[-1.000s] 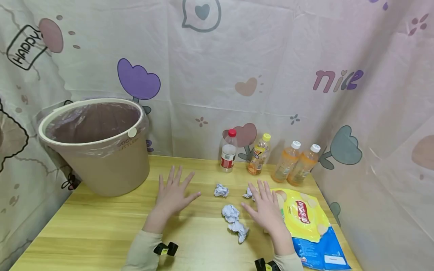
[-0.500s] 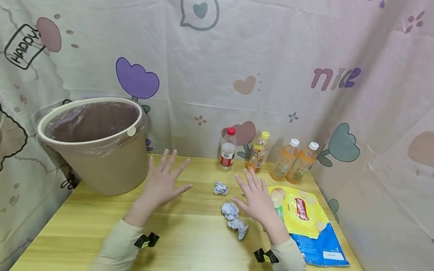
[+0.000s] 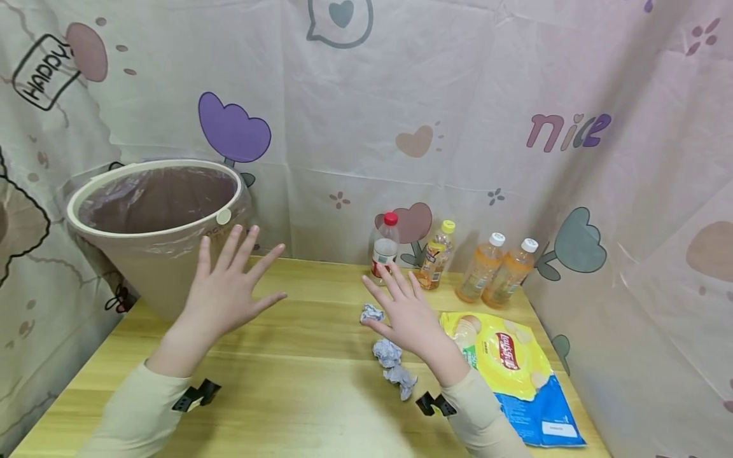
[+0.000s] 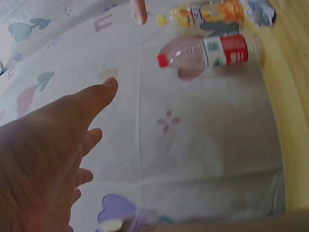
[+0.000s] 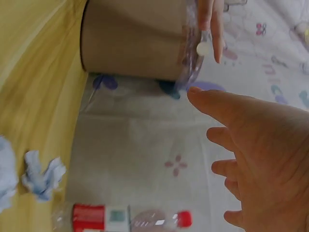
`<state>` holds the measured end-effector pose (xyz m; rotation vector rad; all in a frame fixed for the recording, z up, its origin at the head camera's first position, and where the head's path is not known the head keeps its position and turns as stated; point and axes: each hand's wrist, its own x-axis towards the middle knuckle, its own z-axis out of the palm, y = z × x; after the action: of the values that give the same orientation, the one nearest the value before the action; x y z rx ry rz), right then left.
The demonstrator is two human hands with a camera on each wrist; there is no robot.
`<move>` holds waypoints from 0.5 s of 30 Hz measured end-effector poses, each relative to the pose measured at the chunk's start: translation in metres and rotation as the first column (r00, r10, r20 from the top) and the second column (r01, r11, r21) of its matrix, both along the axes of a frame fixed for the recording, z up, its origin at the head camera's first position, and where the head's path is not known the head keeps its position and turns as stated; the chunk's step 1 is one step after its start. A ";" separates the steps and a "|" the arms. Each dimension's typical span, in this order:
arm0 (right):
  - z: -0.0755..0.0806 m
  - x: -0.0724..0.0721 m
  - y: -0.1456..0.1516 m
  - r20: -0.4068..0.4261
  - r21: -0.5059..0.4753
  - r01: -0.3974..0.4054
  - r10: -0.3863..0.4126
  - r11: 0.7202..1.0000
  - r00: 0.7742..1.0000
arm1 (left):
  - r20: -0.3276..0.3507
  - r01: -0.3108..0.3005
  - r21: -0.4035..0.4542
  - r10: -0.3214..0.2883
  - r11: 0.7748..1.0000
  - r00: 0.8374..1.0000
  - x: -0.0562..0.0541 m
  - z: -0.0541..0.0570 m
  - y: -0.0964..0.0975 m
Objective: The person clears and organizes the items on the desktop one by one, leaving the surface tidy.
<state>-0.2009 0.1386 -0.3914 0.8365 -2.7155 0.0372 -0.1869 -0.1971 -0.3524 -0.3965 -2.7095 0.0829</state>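
Observation:
My left hand [image 3: 223, 296], fingers spread and straight, hovers in front of the beige trash bin [image 3: 172, 267] and holds nothing. In the head view my right hand [image 3: 409, 318] is also spread and bare, over the crumpled paper balls [image 3: 387, 353] near the table's middle. One more paper ball [image 3: 371, 313] is partly behind its fingers. The red-capped bottle [image 3: 386, 245] stands just beyond those fingertips. To its right are a yellow-capped bottle [image 3: 436, 257] and two white-capped orange bottles [image 3: 480, 270]. In the left wrist view, the left thumb [image 4: 96, 96] points toward the bottles, touching nothing.
A yellow and blue chip bag [image 3: 509, 362] lies flat at the right side of the wooden table [image 3: 298, 407]. The bin has a clear plastic liner folded over its rim [image 3: 154, 234]. A patterned cloth [image 3: 321, 114] hangs behind the table.
My left hand has moved left and slightly up, toward the bin. The right hand has shifted left and up, now covering part of the far paper ball. Bottles, bag and bin stay put.

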 end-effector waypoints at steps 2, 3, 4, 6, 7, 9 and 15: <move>0.007 -0.001 -0.008 -0.019 0.016 -0.024 0.024 1.000 1.000 | -0.007 -0.016 0.012 0.016 1.000 1.000 0.004 0.006 -0.009; 0.010 -0.001 -0.011 -0.023 0.021 -0.034 0.034 0.999 0.999 | -0.011 -0.027 0.016 0.027 1.000 1.000 0.005 0.008 -0.014; 0.012 -0.002 -0.015 -0.033 0.035 -0.041 0.042 0.999 0.999 | -0.017 -0.036 0.021 0.037 0.999 0.999 0.007 0.010 -0.019; 0.018 -0.003 -0.022 -0.053 0.056 -0.055 0.058 0.997 0.997 | -0.028 -0.053 0.035 0.054 0.998 0.998 0.010 0.015 -0.029; 0.021 -0.004 -0.025 -0.062 0.065 -0.061 0.065 0.996 0.996 | -0.034 -0.062 0.039 0.063 0.997 0.997 0.011 0.017 -0.034; 0.026 -0.005 -0.033 -0.082 0.083 -0.074 0.081 0.994 0.993 | -0.044 -0.077 0.047 0.079 0.996 0.996 0.014 0.021 -0.043; 0.041 -0.010 -0.057 -0.095 0.111 -0.134 0.145 0.985 0.985 | -0.031 -0.126 0.050 0.128 0.991 0.991 0.019 0.033 -0.069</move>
<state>-0.2110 0.0820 -0.3504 1.0284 -2.5773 -0.1150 -0.1680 -0.2659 -0.3192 -0.2062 -2.6949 0.0596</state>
